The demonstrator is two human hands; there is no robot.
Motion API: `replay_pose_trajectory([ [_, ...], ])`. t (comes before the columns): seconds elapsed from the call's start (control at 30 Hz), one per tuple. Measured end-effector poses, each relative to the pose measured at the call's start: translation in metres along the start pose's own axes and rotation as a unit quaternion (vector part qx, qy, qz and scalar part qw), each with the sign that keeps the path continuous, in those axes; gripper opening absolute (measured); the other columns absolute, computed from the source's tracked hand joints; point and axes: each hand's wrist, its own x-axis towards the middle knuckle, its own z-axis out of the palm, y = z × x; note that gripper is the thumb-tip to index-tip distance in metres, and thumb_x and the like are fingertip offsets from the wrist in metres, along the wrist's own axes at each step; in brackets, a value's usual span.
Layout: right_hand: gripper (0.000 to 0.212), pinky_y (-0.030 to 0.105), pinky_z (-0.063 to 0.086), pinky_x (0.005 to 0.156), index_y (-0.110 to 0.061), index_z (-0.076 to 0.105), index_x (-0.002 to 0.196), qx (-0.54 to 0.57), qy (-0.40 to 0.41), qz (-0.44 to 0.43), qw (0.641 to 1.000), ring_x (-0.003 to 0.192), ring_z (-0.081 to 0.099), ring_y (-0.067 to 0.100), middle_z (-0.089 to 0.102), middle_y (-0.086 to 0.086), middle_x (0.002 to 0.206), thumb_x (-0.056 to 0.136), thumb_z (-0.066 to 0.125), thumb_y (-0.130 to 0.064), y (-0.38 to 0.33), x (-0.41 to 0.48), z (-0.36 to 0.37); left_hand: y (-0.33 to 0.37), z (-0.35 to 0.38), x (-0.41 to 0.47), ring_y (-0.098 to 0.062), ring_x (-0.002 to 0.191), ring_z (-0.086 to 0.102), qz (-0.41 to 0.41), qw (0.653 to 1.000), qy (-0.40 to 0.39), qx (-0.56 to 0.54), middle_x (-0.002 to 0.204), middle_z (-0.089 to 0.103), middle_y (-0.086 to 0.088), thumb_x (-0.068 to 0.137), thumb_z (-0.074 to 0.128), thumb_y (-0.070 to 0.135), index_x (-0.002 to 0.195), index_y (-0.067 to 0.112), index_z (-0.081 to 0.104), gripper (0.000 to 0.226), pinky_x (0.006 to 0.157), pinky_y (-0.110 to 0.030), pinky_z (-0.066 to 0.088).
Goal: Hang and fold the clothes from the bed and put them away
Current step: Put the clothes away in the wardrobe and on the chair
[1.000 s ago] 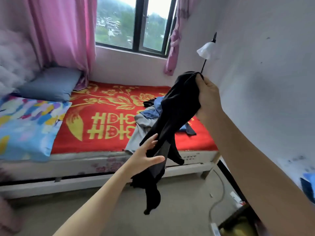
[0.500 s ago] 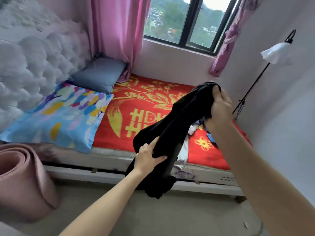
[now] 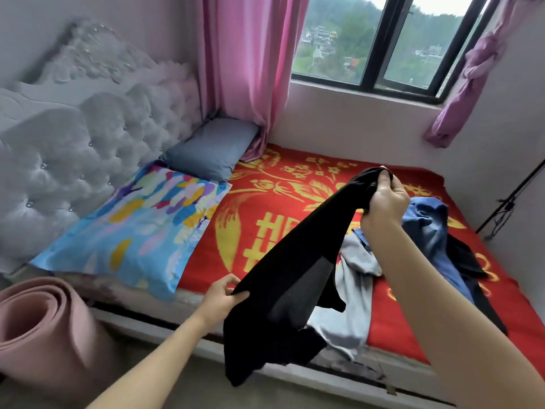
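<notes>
**A garment (image 3: pixel 292 261) is hanging over the bed (image 3: pixel 265 208)**

The left hand (image 3: pixel 219 296) is pinching the low edge of the black garment, and the right hand (image 3: pixel 385 199) is gripping its top end. The garment is stretching between them, above the bed's near side. Other clothes (image 3: pixel 427 228) are lying behind it.

Bed (image 3: pixel 398 369) covered by red blanket (image 3: pixel 244 231): patterned pillow (image 3: pixel 132 231) and grey pillow (image 3: pixel 209 149), centre left; clothes pile (image 3: pixel 427 231), lower right, overhanging the near edge.
</notes>
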Motion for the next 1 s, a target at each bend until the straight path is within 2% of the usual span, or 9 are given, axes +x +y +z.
replay_pose_trajectory([
  [0.17, 0.020, 0.030, 0.048, 0.095, -0.010, 0.065, 0.109, -0.093, 0.024, -0.037, 0.995, 0.095, 0.057, 0.015, 0.062, 0.001, 0.100, 0.097, 0.051, -0.017, 0.033, 0.092, -0.002, 0.040, -0.029, 0.061, 0.000, 0.045, 0.046, 0.028, 0.991, 0.124, 0.051, 0.061, 0.059, -0.003, 0.087, 0.063, -0.001, 0.078, 0.014, 0.059, 0.018, 0.045, -0.011, 0.035],
  [0.27, 0.024, 0.030, 0.045, 0.099, -0.008, 0.065, 0.114, -0.143, 0.006, -0.056, 0.988, 0.098, 0.055, 0.012, 0.061, -0.001, 0.104, 0.097, 0.051, -0.017, 0.056, 0.129, -0.003, 0.059, -0.043, 0.088, -0.006, 0.060, 0.056, 0.065, 0.971, 0.170, 0.152, 0.071, 0.063, -0.002, 0.088, 0.061, 0.001, 0.082, 0.016, 0.062, 0.016, 0.057, -0.015, 0.043],
  [0.33, 0.025, 0.026, 0.043, 0.097, -0.009, 0.064, 0.115, -0.159, -0.003, -0.054, 0.986, 0.097, 0.054, 0.011, 0.060, 0.000, 0.105, 0.097, 0.051, -0.017, 0.071, 0.146, -0.002, 0.065, -0.052, 0.100, -0.025, 0.076, 0.063, 0.081, 0.926, 0.234, 0.286, 0.081, 0.068, -0.006, 0.086, 0.062, 0.001, 0.092, 0.010, 0.066, 0.012, 0.066, -0.031, 0.046],
  [0.43, 0.026, 0.021, 0.043, 0.090, -0.007, 0.064, 0.115, -0.163, 0.001, -0.037, 0.986, 0.096, 0.053, 0.009, 0.059, -0.002, 0.102, 0.097, 0.051, -0.019, 0.089, 0.165, 0.004, 0.066, -0.072, 0.116, -0.041, 0.067, 0.063, 0.100, 0.806, 0.312, 0.492, 0.076, 0.067, -0.020, 0.073, 0.071, -0.003, 0.087, 0.001, 0.067, 0.015, 0.055, -0.041, 0.047],
  [0.47, 0.026, 0.018, 0.043, 0.086, -0.006, 0.064, 0.115, -0.159, 0.014, -0.022, 0.987, 0.094, 0.053, 0.008, 0.059, -0.004, 0.099, 0.097, 0.051, -0.020, 0.099, 0.174, 0.009, 0.064, -0.082, 0.125, -0.042, 0.067, 0.062, 0.070, 0.791, 0.308, 0.524, 0.076, 0.066, -0.022, 0.074, 0.070, -0.002, 0.086, 0.001, 0.066, 0.012, 0.055, -0.042, 0.047],
  [0.57, 0.025, 0.005, 0.041, 0.070, -0.006, 0.064, 0.113, -0.151, 0.039, 0.028, 0.987, 0.085, 0.052, 0.005, 0.058, -0.006, 0.091, 0.097, 0.051, -0.021, 0.122, 0.188, 0.019, 0.051, -0.108, 0.149, -0.041, 0.083, 0.061, -0.042, 0.806, 0.292, 0.513, 0.090, 0.066, -0.023, 0.086, 0.058, 0.010, 0.094, 0.006, 0.064, 0.010, 0.064, -0.042, 0.045],
  [0.73, 0.021, 0.019, 0.037, 0.067, -0.017, 0.054, 0.078, -0.184, 0.060, 0.103, 0.976, 0.073, 0.041, 0.008, 0.047, -0.005, 0.075, 0.098, 0.048, -0.020, 0.165, 0.221, 0.056, 0.048, -0.150, 0.228, -0.035, 0.091, 0.060, -0.101, 0.858, 0.249, 0.437, 0.097, 0.068, -0.013, 0.086, 0.061, 0.020, 0.093, 0.019, 0.067, 0.009, 0.066, -0.032, 0.040],
  [0.87, 0.022, 0.024, 0.037, 0.072, -0.010, 0.052, 0.079, -0.174, 0.077, 0.107, 0.976, 0.074, 0.042, 0.010, 0.043, -0.007, 0.070, 0.099, 0.047, -0.019, 0.172, 0.261, 0.112, 0.075, -0.185, 0.310, -0.039, 0.090, 0.059, -0.074, 0.879, 0.287, 0.373, 0.097, 0.067, -0.019, 0.085, 0.060, 0.013, 0.091, 0.014, 0.069, 0.011, 0.071, -0.038, 0.044],
  [1.0, 0.025, 0.019, 0.045, 0.067, -0.020, 0.057, 0.075, -0.094, 0.082, 0.048, 0.991, 0.066, 0.048, 0.005, 0.051, -0.007, 0.073, 0.098, 0.049, -0.017, 0.153, 0.302, 0.170, 0.128, -0.206, 0.382, -0.047, 0.094, 0.059, 0.041, 0.862, 0.356, 0.357, 0.100, 0.065, -0.027, 0.086, 0.059, 0.008, 0.104, 0.008, 0.069, 0.021, 0.073, -0.044, 0.045],
])
